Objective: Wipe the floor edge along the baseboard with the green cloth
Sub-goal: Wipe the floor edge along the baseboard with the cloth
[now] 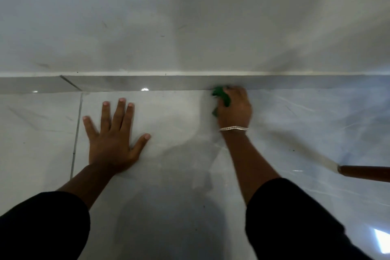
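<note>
A grey tiled baseboard (126,83) runs across the view where the white wall meets the glossy pale floor (168,124). My right hand (234,110) is closed on a bunched green cloth (221,96), pressing it against the floor right at the foot of the baseboard. Most of the cloth is hidden under my fingers. My left hand (115,135) lies flat on the floor to the left, fingers spread, holding nothing. A silver bracelet circles my right wrist.
A brown wooden furniture leg (363,173) comes in from the right edge, low over the floor. A grout line (77,129) runs toward me left of my left hand. The white wall (190,17) rises directly ahead.
</note>
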